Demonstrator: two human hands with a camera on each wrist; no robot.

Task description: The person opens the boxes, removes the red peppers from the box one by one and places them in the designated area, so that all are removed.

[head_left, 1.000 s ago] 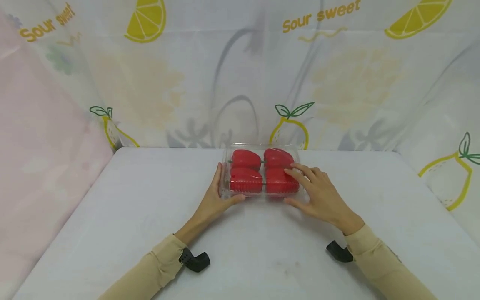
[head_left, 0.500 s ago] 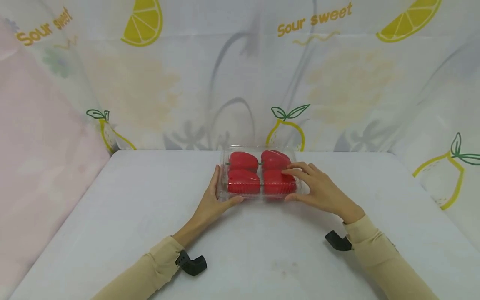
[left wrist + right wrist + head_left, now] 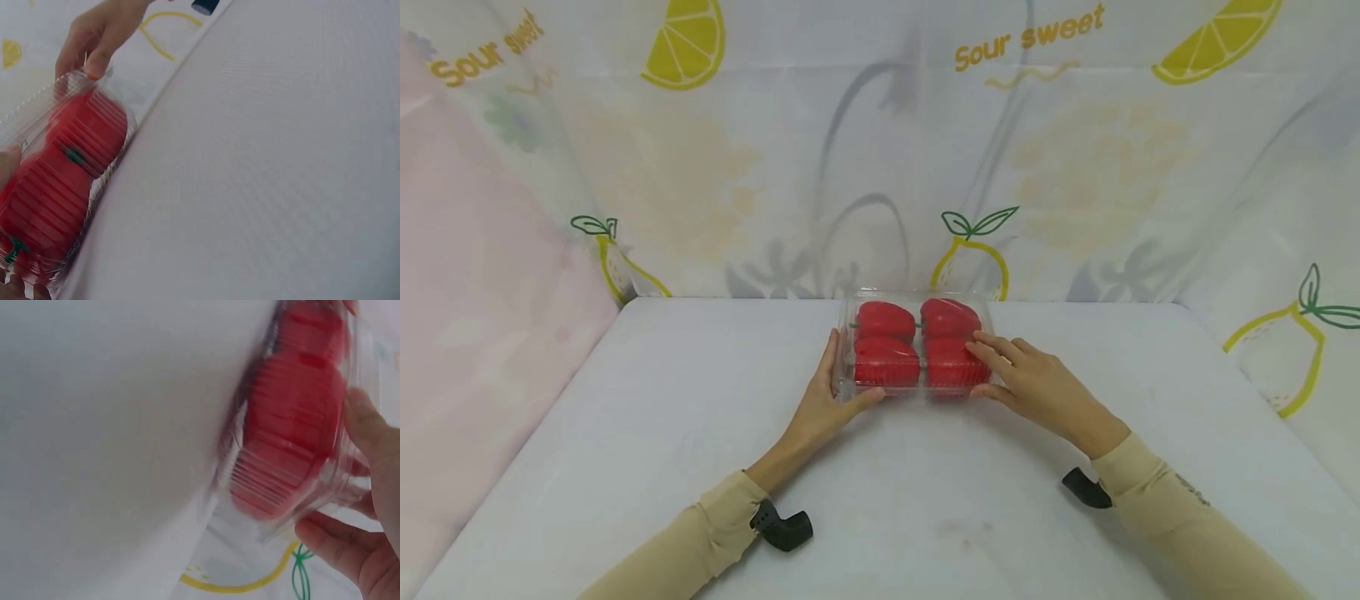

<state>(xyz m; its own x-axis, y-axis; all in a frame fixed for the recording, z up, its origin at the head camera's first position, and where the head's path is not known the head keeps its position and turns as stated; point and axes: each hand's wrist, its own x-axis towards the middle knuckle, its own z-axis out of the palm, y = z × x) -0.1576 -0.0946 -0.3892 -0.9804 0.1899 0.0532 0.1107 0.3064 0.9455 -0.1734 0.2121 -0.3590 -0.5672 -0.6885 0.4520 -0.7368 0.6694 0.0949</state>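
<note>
A clear plastic clamshell box (image 3: 923, 332) stands on the white table near its back edge. Several red bell peppers (image 3: 886, 360) with green stems sit inside it in two rows. My left hand (image 3: 822, 407) holds the box's left front corner, thumb along the front and fingers up the left side. In the left wrist view, ribbed clear plastic covers the peppers (image 3: 47, 200). My right hand (image 3: 1037, 385) grips the right front corner, its thumb at the front and fingertips on top. The right wrist view shows the right thumb (image 3: 362, 415) against the clear rim.
White table (image 3: 880, 500) surface lies in front of the box and to both sides. A printed fabric backdrop (image 3: 865, 150) with lemons rises right behind the table. Each sleeve cuff carries a black wrist piece, such as the left one (image 3: 782, 527).
The right hand's fingers have shifted and come down closer on the box's right front corner, and its wrist has turned slightly. The left hand and the box keep their place.
</note>
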